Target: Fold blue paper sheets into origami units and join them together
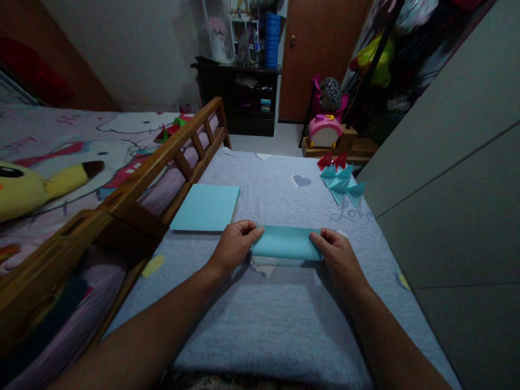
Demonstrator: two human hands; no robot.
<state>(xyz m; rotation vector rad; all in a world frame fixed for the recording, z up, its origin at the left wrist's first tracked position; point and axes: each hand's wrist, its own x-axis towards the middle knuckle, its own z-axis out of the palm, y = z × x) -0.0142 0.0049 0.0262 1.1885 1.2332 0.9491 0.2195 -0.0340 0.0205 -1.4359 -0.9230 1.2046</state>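
Head view: the turquoise sheet [286,242], folded into a long flat band, lies on the lilac bedspread [264,319] just above the middle of the picture. The left hand [235,244] holds its end at 9 o'clock, fingers curled together over the top edge and thumb tucked beneath, so the end is pinched. The right hand [337,252] holds the end at 3 o'clock in the same way, fingers close together, with the thumb mostly hidden.

From the sheet, a stack of blue paper [206,207] lies at 10 o'clock, close beside the wooden rail [162,157]. At 1 o'clock, well apart, sits a cluster of folded blue pieces [343,184], with red pieces [333,160] just behind them. A yellow plush toy [24,189] rests on the neighbouring bed at far 9 o'clock, and a grey cupboard front [459,179] fills the 3 o'clock side.

The bedspread looks soft and yielding, so pressing on it could leave a crooked or weak crease. The edges could slip out of line if one hand pulls harder than the other. The dim light would make such a slip hard to notice
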